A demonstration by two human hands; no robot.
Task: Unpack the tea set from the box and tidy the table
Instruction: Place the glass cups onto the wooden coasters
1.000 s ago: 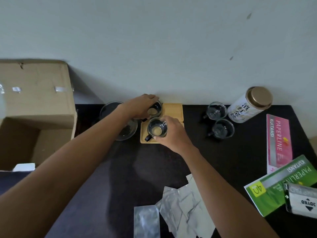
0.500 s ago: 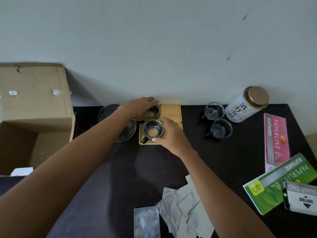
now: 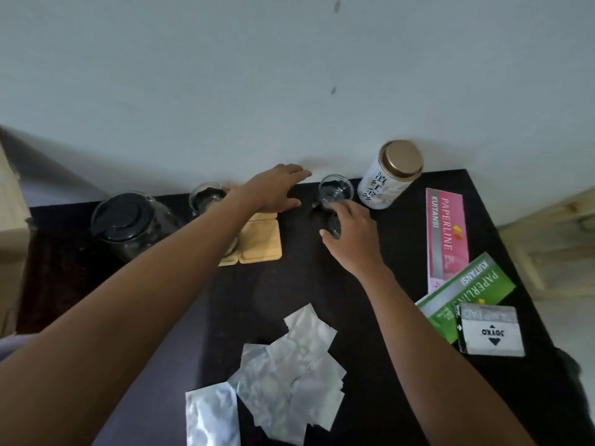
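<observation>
Two small glass cups stand near the back right of the black table point(image 3: 322, 294). My right hand point(image 3: 352, 235) curls over the nearer glass cup point(image 3: 335, 225), thumb and fingers around it, hiding most of it. My left hand point(image 3: 273, 193) stretches flat with fingers apart just left of the farther glass cup point(image 3: 335, 189), holding nothing. Another glass cup point(image 3: 207, 197) sits at the back on the wooden coasters point(image 3: 260, 244). My left forearm covers the front left coaster. A glass teapot with a black lid point(image 3: 125, 220) stands to the left.
A white tea tin with a gold lid point(image 3: 391, 175) stands right of the cups by the wall. Pink and green Paperline booklets point(image 3: 446, 233) and a Joyko pad point(image 3: 491, 331) lie at the right. Several silver foil wrappers point(image 3: 283, 375) lie in front. The cardboard box edge point(image 3: 9, 201) shows at the left.
Both hands let go of the cups on the coasters and moved right to the two cups by the tin. The view swung right, so the box is mostly out of frame.
</observation>
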